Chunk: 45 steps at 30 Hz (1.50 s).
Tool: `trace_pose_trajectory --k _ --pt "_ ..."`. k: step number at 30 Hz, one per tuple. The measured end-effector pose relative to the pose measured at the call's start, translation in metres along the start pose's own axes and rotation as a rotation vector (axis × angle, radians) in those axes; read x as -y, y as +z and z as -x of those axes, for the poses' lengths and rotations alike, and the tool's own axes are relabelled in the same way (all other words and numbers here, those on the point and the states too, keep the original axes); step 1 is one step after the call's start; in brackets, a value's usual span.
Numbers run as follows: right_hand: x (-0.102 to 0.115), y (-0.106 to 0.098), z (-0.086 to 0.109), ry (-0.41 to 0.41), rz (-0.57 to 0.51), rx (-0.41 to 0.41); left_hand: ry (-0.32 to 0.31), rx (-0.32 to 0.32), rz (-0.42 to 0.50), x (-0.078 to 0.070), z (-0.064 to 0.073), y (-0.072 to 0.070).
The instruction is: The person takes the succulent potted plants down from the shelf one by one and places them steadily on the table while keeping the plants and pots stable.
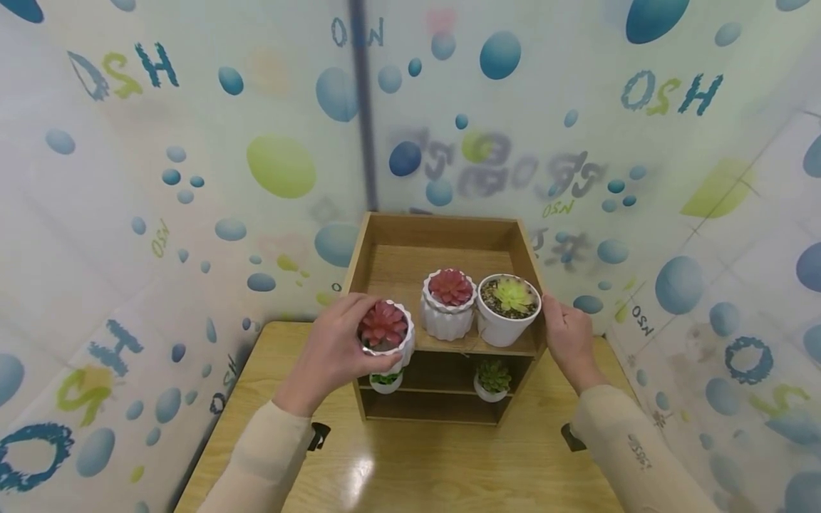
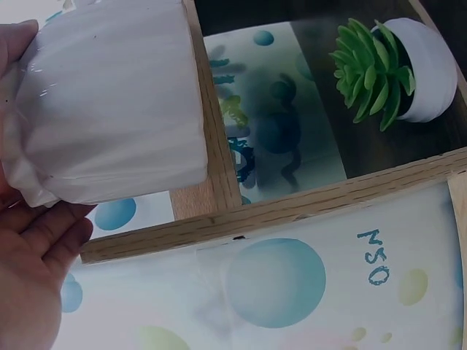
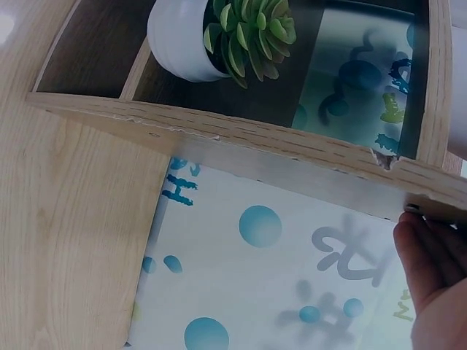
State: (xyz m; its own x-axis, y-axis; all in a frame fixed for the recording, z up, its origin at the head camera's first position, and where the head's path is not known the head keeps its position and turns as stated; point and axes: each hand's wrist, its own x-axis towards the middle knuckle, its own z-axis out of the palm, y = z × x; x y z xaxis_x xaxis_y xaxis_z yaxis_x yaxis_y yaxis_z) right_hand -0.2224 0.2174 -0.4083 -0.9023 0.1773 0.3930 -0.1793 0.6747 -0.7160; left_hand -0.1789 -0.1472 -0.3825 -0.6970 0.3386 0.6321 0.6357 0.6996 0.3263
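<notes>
My left hand (image 1: pixel 343 342) grips a white fluted pot with a red succulent (image 1: pixel 383 326), thumb in front and fingers behind. This pot's white side (image 2: pixel 109 109) fills the upper left of the left wrist view, at the top tier's left front; whether it touches the board cannot be told. The wooden shelf (image 1: pixel 442 231) stands against the wall. On its top tier are another red succulent in a white fluted pot (image 1: pixel 447 324) and a yellow-green succulent in a smooth white pot (image 1: pixel 503 328). My right hand (image 1: pixel 569 342) touches the shelf's right side with extended fingers (image 3: pixel 419 251); its thumb is hidden in the right wrist view.
Below the top tier, a small green succulent (image 2: pixel 372 73) in a white pot sits at the left, and another green succulent (image 3: pixel 252 33) sits at the right. The shelf stands on a wood-grain table (image 1: pixel 423 470). Bubble-patterned sheeting (image 1: pixel 282 167) surrounds it closely.
</notes>
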Motion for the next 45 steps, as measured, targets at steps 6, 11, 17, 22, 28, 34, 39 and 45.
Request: trace_pose_trajectory --k 6,11,17,22,28,34,39,45 --pt "0.0 0.0 -0.001 0.001 -0.003 -0.007 0.009 -0.021 -0.001 -0.002 0.006 -0.001" --pt "0.0 0.001 -0.002 0.007 -0.005 -0.006 0.02 -0.043 -0.003 -0.001 0.012 -0.001" --pt "-0.001 0.003 0.0 0.02 -0.012 0.006 0.023 -0.052 0.0 -0.001 0.021 -0.002" --pt "-0.004 0.006 0.005 0.036 -0.019 0.022 0.039 -0.074 0.004 -0.002 0.03 -0.004" --pt "-0.006 0.007 0.006 0.001 -0.01 -0.008 0.038 -0.074 0.015 -0.002 0.037 -0.005" --pt "-0.006 0.006 0.002 -0.026 0.001 -0.019 0.027 -0.075 0.035 -0.003 0.039 -0.007" --pt "-0.005 0.005 0.0 -0.037 -0.005 -0.025 0.018 -0.084 0.037 -0.003 0.042 -0.008" --pt "-0.004 0.003 -0.001 -0.034 -0.004 -0.03 0.004 -0.089 0.05 -0.004 0.046 -0.008"
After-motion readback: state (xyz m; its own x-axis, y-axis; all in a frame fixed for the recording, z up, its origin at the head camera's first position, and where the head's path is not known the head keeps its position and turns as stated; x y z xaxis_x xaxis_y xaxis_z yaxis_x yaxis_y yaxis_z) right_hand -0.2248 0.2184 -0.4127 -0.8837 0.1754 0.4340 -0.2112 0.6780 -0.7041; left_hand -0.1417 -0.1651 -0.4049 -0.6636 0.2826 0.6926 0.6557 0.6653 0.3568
